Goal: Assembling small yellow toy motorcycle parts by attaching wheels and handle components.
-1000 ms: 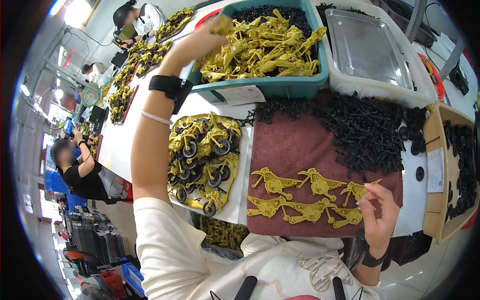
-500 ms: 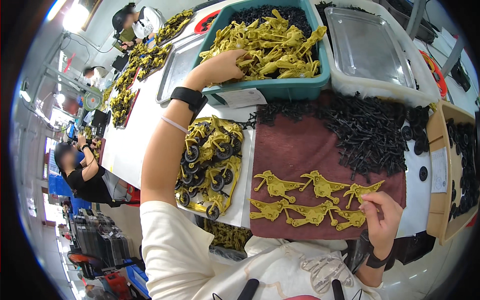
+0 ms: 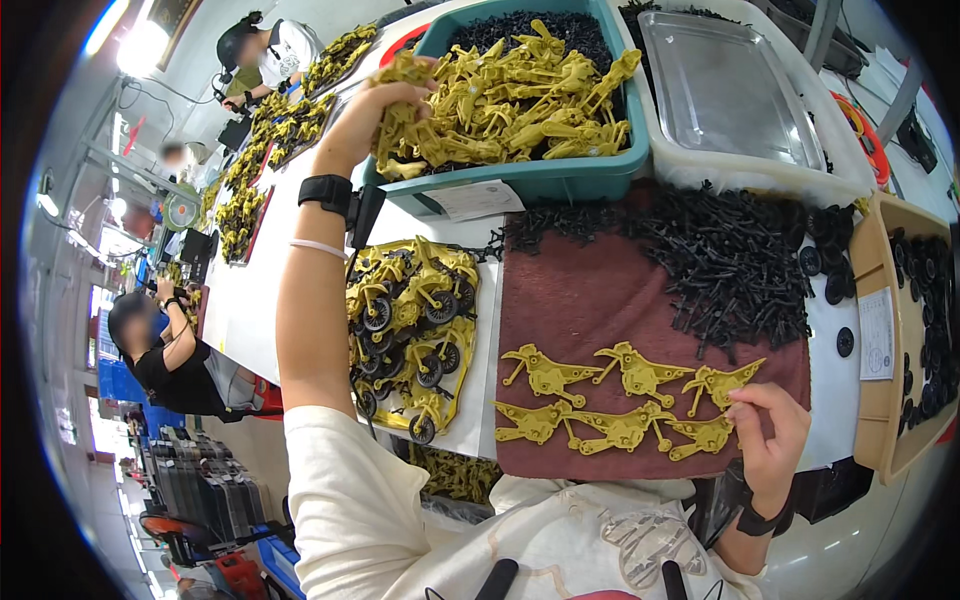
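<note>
Clamped the left hand (image 3: pixel 392 98) on a yellow clump (image 3: pixel 405 68) at the left of the teal tub (image 3: pixel 585 180), with yellow parts (image 3: pixel 535 90) and black pieces (image 3: pixel 490 36) inside. Touched a yellow frame (image 3: pixel 714 384) on the maroon cloth (image 3: pixel 575 285) with the right hand (image 3: pixel 772 440); could not tell whether pinched. Saw black wheels (image 3: pixel 930 310) inside the tan box (image 3: pixel 870 260), a metal tray (image 3: pixel 730 90) atop the white bin (image 3: pixel 745 182).

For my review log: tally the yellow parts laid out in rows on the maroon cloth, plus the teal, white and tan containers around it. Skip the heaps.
Yellow parts in rows: 6 (three per row)
Teal container: 1
White container: 1
Tan container: 1
Total: 9
</note>
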Tool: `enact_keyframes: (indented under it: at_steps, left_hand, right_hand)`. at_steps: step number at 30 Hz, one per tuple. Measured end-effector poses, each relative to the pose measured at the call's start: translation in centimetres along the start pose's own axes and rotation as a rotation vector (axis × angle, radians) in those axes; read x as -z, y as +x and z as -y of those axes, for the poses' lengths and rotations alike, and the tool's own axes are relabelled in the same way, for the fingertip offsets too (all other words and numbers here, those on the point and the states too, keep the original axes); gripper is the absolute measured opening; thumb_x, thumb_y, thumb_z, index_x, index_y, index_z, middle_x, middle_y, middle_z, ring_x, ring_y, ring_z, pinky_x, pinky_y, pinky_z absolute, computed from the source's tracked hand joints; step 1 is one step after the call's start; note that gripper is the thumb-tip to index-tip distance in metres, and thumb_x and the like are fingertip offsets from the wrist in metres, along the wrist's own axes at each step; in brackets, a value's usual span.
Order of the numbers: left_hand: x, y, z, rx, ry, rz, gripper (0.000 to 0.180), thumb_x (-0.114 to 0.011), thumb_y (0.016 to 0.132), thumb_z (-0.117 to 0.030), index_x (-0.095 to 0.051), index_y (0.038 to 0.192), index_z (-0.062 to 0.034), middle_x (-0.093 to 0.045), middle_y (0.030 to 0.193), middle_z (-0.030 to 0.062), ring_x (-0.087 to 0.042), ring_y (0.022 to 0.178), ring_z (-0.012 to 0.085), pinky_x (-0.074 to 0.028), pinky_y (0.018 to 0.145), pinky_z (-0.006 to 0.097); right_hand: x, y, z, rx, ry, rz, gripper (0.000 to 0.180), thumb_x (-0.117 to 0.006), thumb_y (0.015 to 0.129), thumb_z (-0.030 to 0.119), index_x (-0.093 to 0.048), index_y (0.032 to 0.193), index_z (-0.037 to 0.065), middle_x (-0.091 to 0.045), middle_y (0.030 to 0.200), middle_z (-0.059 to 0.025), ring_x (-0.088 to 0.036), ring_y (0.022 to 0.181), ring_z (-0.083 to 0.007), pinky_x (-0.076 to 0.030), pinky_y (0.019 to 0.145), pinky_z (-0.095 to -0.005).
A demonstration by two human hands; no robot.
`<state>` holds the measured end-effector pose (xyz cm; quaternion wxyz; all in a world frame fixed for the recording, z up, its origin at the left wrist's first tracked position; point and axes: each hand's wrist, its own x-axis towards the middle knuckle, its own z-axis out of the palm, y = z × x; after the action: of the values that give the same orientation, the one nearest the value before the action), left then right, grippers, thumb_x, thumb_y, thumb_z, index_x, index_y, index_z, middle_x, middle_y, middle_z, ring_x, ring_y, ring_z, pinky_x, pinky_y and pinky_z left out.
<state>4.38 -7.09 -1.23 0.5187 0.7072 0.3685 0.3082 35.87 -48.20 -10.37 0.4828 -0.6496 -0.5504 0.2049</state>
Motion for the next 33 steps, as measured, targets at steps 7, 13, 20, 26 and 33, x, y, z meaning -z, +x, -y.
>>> enact_keyframes:
  at_steps: [7,13,20,26,33]
  left_hand:
    - [-0.8,-1.5,-3.4,-0.050,0.272,0.045,0.048,-0.059,0.083,-0.007,-0.053,0.130,-0.0017,-0.065,0.110,0.0100,-0.065,0.083,0.0160,-0.052,0.077,0.027]
    - [-3.2,-1.7,-2.1,-0.001,0.554,0.330,0.046,-0.064,0.085,-0.011,-0.054,0.130,-0.0054,-0.066,0.115,0.0122,-0.066,0.101,0.0224,-0.051,0.085,0.033]
    - [-7.2,-1.0,-0.6,0.065,1.217,0.260,0.061,-0.067,0.082,-0.027,-0.049,0.135,-0.0027,-0.062,0.121,0.0246,-0.060,0.110,0.0376,-0.046,0.094,0.041]
    - [-6.4,0.2,-0.6,0.167,1.337,0.170,0.062,-0.066,0.081,-0.029,-0.051,0.133,0.0003,-0.065,0.114,0.0233,-0.065,0.101,0.0336,-0.050,0.088,0.039]
    - [-3.7,1.0,-2.8,0.064,1.097,-0.100,0.058,-0.069,0.080,-0.024,-0.055,0.130,0.0008,-0.070,0.087,0.0149,-0.061,0.063,0.0170,-0.049,0.057,0.030]
  right_hand:
    - [0.0,0.1,0.1,-0.006,0.011,0.016,0.008,-0.063,0.082,-0.001,-0.065,0.089,-0.001,-0.066,0.075,-0.0120,-0.065,0.064,-0.0218,-0.048,0.060,-0.0289]
    - [-0.4,0.1,0.2,0.027,0.000,0.022,0.008,-0.063,0.081,-0.002,-0.065,0.089,-0.002,-0.066,0.074,-0.0119,-0.065,0.063,-0.0211,-0.048,0.059,-0.0283]
    - [-0.1,-0.1,0.3,0.005,0.003,0.019,0.008,-0.063,0.081,-0.003,-0.065,0.089,-0.001,-0.065,0.074,-0.0112,-0.064,0.063,-0.0213,-0.047,0.059,-0.0281]
    - [0.5,-0.4,-0.1,0.028,0.011,-0.015,0.009,-0.062,0.081,-0.004,-0.065,0.089,-0.002,-0.064,0.073,-0.0119,-0.063,0.062,-0.0210,-0.047,0.058,-0.0278]
    - [1.1,-0.5,-0.4,-0.012,0.001,-0.051,0.008,-0.062,0.082,-0.004,-0.065,0.089,-0.003,-0.065,0.074,-0.0116,-0.062,0.063,-0.0191,-0.047,0.058,-0.0274]
